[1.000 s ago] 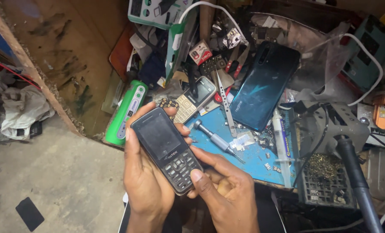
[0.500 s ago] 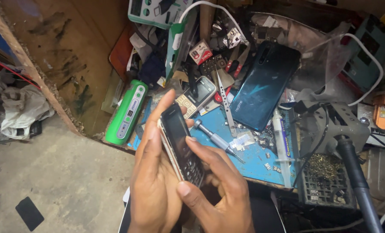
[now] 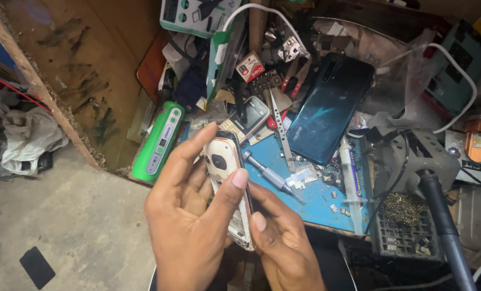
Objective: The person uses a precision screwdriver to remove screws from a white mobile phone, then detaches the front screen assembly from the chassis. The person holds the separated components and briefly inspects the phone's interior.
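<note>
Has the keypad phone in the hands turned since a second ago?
Yes. The keypad phone has flipped: its screen faced up before, now its pale back shows. It stays just left of the blue mat, held by the left hand and right hand.

left hand (image 3: pixel 189 226): fingers curled, thumb raised | right hand (image 3: pixel 283 242): fingertips pinching

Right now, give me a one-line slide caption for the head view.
Both hands, left hand and right hand, grip a small keypad phone back-side up over a cluttered blue repair mat.

Phone repair workshop: cluttered bench (image 3: pixel 316 207), screwdriver (image 3: pixel 272 176), tweezers (image 3: pixel 283 132), dismantled phones.
</note>
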